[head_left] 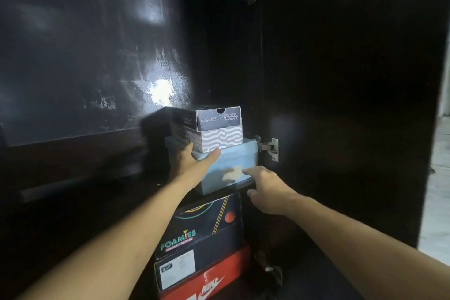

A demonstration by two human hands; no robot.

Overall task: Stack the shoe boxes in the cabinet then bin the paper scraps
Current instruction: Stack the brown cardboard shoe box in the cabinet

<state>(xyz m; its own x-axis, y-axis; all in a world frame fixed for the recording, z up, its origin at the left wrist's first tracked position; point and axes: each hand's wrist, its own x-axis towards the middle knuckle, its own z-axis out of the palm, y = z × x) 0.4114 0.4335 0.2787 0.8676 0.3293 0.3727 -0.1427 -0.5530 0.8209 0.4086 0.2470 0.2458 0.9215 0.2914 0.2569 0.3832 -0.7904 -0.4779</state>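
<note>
Dark cabinet held your stack: left hand lay flat, grip released, on the blue box; right hand touched its front, fingers loose.

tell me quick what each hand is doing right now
Left hand: open, fingers flat against the light blue shoe box.
Right hand: open, fingertips touching the same box's front.
</note>
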